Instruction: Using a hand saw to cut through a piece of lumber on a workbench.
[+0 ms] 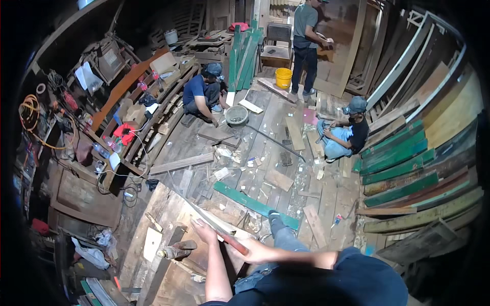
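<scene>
At the bottom centre, my right hand [255, 252] is closed round the reddish handle [237, 245] of a tool lying along a long pale board [214, 219]. My left hand [205, 232] is closed at that board near the tool's far end; exactly what its fingers grip is too small to make out. Both are over a wooden work surface [158, 204], where a metal tool [172, 252] and a small pale block [152, 244] lie beside a dark batten.
Two people crouch ahead, one in blue [199, 97] by a bucket [236, 115], another [344, 132] at right. A third [306, 46] stands beyond a yellow bucket [284, 77]. A green plank [240, 201] and scraps cover the floor. Cluttered shelving [117, 102] and stacked boards [398, 178] flank them.
</scene>
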`<state>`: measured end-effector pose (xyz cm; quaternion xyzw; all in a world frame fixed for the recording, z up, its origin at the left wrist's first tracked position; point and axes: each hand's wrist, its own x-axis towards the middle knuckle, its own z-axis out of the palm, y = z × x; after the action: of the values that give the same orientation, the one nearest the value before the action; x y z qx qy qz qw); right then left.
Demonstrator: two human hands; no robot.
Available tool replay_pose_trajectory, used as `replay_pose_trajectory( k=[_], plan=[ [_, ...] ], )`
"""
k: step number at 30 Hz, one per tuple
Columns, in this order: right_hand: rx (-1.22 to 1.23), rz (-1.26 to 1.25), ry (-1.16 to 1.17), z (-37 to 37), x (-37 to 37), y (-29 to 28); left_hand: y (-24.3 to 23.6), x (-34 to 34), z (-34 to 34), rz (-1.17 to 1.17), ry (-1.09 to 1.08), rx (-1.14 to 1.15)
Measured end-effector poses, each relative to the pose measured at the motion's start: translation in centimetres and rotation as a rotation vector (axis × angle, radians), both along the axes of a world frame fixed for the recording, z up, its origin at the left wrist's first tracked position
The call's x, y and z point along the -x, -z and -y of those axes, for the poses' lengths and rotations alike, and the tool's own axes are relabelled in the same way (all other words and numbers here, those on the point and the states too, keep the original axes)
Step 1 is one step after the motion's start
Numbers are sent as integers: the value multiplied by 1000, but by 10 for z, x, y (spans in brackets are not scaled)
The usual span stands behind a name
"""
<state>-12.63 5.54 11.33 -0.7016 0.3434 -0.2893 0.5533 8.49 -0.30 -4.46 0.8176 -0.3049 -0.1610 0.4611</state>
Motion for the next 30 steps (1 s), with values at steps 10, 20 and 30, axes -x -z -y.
replay_pose_trajectory(
  k=[10, 20, 30],
  plan=[
    [85, 62, 47, 26, -16, 9, 29, 16, 18, -98, 55, 186],
    [18, -105, -65, -14, 25, -21, -25, 20, 8, 61, -37, -73],
    [71, 6, 11, 4, 5, -1, -24, 17, 0, 70, -37, -34]
  ],
)
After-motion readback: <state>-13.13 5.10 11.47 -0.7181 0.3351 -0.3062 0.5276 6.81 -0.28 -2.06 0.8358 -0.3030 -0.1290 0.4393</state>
